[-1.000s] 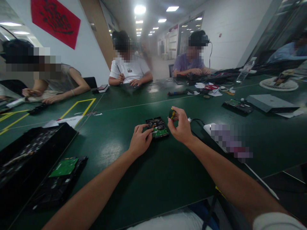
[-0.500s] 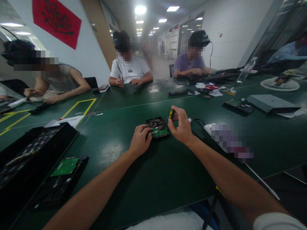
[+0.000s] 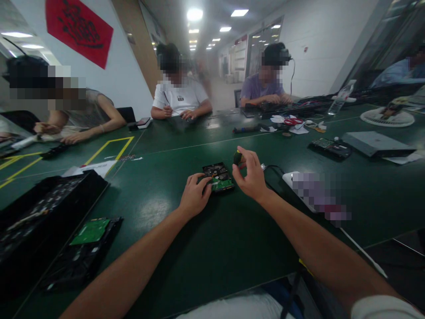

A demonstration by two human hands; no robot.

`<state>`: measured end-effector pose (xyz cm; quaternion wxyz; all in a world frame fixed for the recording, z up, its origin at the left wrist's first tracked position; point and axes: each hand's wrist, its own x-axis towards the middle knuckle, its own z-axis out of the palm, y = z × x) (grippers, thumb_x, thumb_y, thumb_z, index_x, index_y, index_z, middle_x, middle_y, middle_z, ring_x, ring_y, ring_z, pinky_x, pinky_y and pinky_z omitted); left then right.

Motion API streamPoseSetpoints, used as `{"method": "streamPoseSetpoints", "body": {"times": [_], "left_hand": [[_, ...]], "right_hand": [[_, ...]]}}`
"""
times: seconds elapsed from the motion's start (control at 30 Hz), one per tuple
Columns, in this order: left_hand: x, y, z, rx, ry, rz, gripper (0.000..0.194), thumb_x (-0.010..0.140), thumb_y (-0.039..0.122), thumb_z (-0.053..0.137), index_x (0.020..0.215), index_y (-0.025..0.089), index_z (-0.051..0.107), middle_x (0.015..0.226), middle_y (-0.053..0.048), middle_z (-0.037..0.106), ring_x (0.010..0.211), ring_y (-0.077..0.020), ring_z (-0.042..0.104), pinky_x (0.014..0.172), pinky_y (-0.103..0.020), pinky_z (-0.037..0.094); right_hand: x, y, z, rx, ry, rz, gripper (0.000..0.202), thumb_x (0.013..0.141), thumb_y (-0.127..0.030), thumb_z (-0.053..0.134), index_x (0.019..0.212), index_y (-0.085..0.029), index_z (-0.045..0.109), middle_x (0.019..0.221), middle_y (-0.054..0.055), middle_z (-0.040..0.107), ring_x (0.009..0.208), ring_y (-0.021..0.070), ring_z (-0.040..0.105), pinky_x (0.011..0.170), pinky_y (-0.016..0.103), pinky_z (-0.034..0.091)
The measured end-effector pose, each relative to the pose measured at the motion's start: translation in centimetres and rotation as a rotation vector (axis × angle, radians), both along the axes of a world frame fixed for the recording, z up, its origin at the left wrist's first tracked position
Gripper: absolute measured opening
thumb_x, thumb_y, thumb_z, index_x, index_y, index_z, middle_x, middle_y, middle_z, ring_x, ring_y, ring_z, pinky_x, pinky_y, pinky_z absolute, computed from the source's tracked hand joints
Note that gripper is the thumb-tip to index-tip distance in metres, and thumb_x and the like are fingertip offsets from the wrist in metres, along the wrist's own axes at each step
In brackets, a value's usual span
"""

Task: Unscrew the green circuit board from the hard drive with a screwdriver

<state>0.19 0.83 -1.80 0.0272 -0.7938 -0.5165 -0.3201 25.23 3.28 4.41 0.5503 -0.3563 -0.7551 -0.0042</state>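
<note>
A hard drive (image 3: 223,184) with a green circuit board lies on the dark green table (image 3: 159,173) in front of me. My left hand (image 3: 195,193) rests at its left side, thumb and fingers closed on the drive's edge. Just right of the drive, my right hand (image 3: 249,173) is raised above the table. Its thumb and fingertips pinch a small black and yellow tool handle (image 3: 237,158). The tool's tip cannot be made out.
At the left are a long black case (image 3: 43,212) and another drive (image 3: 89,243). On the right lie a white device (image 3: 300,192) with a cable, a third drive (image 3: 330,148) and a grey box (image 3: 376,142). People sit across the table.
The tool handle has turned between my right fingers, showing less yellow. My left fingers have shifted slightly on the drive. The person in white across the table has raised a thin tool.
</note>
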Motion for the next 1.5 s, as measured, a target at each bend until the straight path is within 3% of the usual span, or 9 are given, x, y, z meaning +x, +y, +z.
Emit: {"method": "streamPoseSetpoints", "body": {"times": [0.17,0.43,0.63,0.83,1.3,1.5], "left_hand": [[0.0,-0.1,0.2,0.005,0.038,-0.004,0.036,0.104,0.036,0.055,0.134,0.023,0.069,0.137,-0.014,0.057,0.130,-0.0326,0.050,0.111,-0.054,0.050],[0.2,-0.4,0.7,-0.002,0.060,-0.012,0.040,0.104,0.042,0.055,0.137,0.023,0.067,0.140,-0.015,0.055,0.133,-0.0335,0.048,0.112,-0.055,0.049],[0.4,-0.7,1.1,0.000,0.057,-0.025,0.040,0.104,0.042,0.056,0.137,0.023,0.068,0.141,-0.015,0.054,0.133,-0.0337,0.047,0.112,-0.055,0.049],[0.4,-0.7,1.0,0.009,0.039,-0.039,0.037,0.104,0.041,0.057,0.134,0.023,0.069,0.140,-0.015,0.055,0.133,-0.0334,0.048,0.111,-0.055,0.050],[0.1,-0.3,0.5,0.042,-0.013,-0.014,0.028,0.103,0.037,0.057,0.123,0.024,0.073,0.133,-0.012,0.060,0.129,-0.0314,0.053,0.109,-0.053,0.053],[0.2,-0.4,0.6,0.025,-0.005,-0.006,0.032,0.103,0.039,0.057,0.127,0.022,0.069,0.134,-0.013,0.060,0.129,-0.0316,0.053,0.111,-0.053,0.051]], "right_hand": [[-0.1,0.0,0.0,0.017,-0.011,0.001,0.061,0.100,-0.026,0.055,0.158,-0.030,0.037,0.137,0.014,0.056,0.111,0.0275,0.064,0.086,0.046,0.066],[-0.2,-0.1,0.0,-0.004,0.020,-0.045,0.061,0.097,-0.032,0.063,0.154,-0.030,0.040,0.129,0.012,0.057,0.086,0.0215,0.064,0.073,0.043,0.066],[-0.1,-0.1,0.1,0.015,-0.010,-0.015,0.063,0.098,-0.025,0.056,0.158,-0.030,0.036,0.135,0.013,0.056,0.102,0.0252,0.066,0.086,0.045,0.066],[-0.1,0.0,0.0,0.007,0.017,-0.010,0.060,0.097,-0.028,0.063,0.154,-0.032,0.041,0.130,0.011,0.056,0.086,0.0203,0.065,0.071,0.040,0.065],[-0.1,-0.1,-0.1,-0.008,0.026,0.021,0.060,0.098,-0.026,0.057,0.155,-0.030,0.039,0.137,0.013,0.054,0.101,0.0235,0.067,0.083,0.043,0.067],[-0.1,0.0,-0.1,0.003,0.022,-0.021,0.060,0.097,-0.028,0.060,0.153,-0.031,0.040,0.134,0.012,0.056,0.092,0.0226,0.066,0.078,0.043,0.066]]}}
